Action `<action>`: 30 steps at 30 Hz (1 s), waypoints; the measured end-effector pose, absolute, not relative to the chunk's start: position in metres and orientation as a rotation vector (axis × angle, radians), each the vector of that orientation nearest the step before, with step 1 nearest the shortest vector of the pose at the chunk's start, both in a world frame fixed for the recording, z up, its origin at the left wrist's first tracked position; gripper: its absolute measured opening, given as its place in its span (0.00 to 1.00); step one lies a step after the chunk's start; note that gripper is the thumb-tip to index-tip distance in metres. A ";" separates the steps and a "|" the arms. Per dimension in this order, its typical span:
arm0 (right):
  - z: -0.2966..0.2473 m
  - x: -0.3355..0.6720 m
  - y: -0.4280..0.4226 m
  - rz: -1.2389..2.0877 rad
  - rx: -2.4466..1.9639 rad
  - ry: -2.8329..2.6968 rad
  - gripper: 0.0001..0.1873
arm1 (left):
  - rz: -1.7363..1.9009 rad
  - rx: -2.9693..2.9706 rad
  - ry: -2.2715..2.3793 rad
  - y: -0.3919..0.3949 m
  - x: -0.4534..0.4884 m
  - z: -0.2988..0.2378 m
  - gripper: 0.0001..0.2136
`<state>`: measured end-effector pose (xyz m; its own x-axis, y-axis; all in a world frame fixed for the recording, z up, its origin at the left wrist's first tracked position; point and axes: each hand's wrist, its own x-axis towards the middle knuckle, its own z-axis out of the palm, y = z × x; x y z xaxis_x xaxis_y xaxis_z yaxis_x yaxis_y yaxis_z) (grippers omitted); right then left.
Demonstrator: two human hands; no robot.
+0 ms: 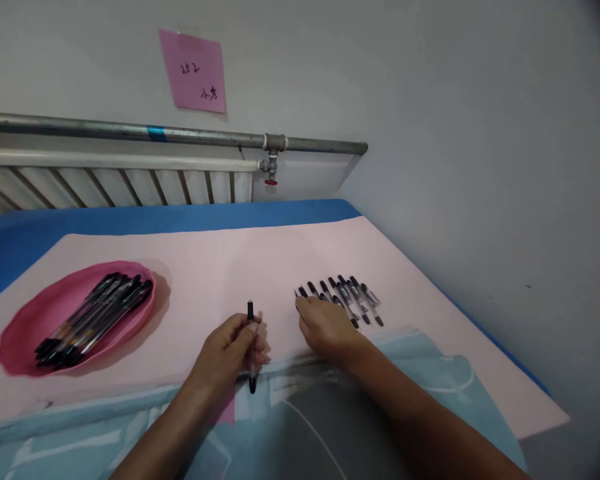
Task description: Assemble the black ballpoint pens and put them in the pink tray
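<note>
My left hand (235,343) grips a clear-barrelled pen (253,380) with black ends, held nearly upright over the near edge of the pink sheet. To the right, my right hand (327,327) rests low over the sheet at the left end of a row of pens (353,293). Its fingers are pinched together, and a thin dark tip shows beside them; the rest is hidden by the hand. The pens in the row are clear with black ends and lie slanted side by side, some partly behind my right hand.
A pink oval tray (17,340) at the left holds a pile of several similar pens (97,320). A light blue patterned cloth (80,440) lies along the near edge. Behind the blue table edge (205,217) stand a radiator (170,187) and a metal pipe (220,137). A wall (505,200) borders the right side.
</note>
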<state>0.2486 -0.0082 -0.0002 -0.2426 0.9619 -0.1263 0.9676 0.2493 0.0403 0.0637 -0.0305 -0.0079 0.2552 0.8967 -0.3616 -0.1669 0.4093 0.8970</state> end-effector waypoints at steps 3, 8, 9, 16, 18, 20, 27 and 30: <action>0.000 0.245 -0.009 -0.095 1.837 2.400 0.11 | 0.850 0.863 1.041 -0.031 0.064 -0.006 0.16; 0.001 0.236 -0.009 -0.234 1.823 2.447 0.13 | 0.854 0.868 1.014 -0.033 0.065 -0.002 0.17; 0.001 0.236 -0.009 -0.292 1.844 2.486 0.13 | 0.845 0.876 1.005 -0.033 0.065 -0.002 0.16; 0.008 0.240 -0.003 -1.809 2.448 2.547 0.06 | 0.797 1.116 1.023 -0.035 0.062 0.006 0.17; 0.009 0.240 -0.003 -2.475 2.371 2.344 0.04 | 0.776 1.161 1.034 -0.035 0.061 0.007 0.18; 0.011 0.239 -0.004 -2.896 2.296 2.197 0.04 | 0.761 1.192 1.038 -0.035 0.061 0.005 0.18; 0.014 0.235 -0.005 -3.236 2.204 2.087 0.03 | 0.750 1.275 1.023 -0.035 0.060 -0.002 0.18; 0.011 0.234 -0.006 -3.279 2.170 2.134 0.04 | 0.734 1.307 1.016 -0.035 0.059 0.000 0.17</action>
